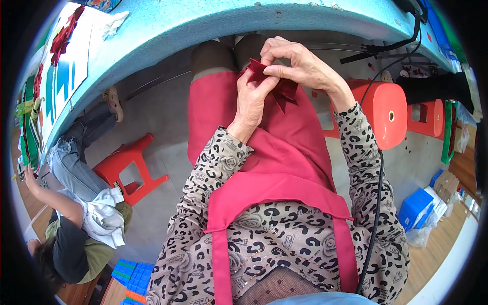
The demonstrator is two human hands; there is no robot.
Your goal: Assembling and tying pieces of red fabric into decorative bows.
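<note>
A dark red ribbon bow (285,91) with pointed, notched ends is held above my lap, over the red apron (216,104). My left hand (249,104) grips it from the near left, thumb and fingers closed on its folds. From the right, my right hand (301,65) pinches the upper part of the same bow between thumb and fingertips. Both hands almost touch at the bow, and the fingers cover its middle. Over my knees curves the edge of a light blue table (213,23).
More dark red ribbon pieces (61,44) lie on the table at the left. Red stools stand at left (133,170) and right (389,114). A co-worker (84,223) sits at the left. A black cable (377,218) runs along my right arm. Blue boxes (416,207) rest at the right.
</note>
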